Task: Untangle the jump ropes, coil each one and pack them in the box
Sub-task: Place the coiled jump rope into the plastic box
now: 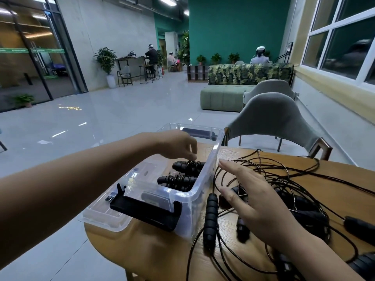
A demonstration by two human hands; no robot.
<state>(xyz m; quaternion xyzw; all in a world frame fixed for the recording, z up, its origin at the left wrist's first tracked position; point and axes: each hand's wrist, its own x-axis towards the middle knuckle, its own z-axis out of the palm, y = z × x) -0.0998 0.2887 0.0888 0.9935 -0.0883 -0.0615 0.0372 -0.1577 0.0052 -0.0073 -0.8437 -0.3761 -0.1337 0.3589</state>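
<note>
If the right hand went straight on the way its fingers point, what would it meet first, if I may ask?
Probably the facing side wall of the clear box, just beyond the fingertips of the right hand; depth is unclear, so it might pass above the rim.

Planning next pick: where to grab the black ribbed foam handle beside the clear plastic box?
Probably mid-shaft of the black ribbed foam handle, from above, pinching across its width: it lies flat, top bare, with thin black cords along its sides.
</note>
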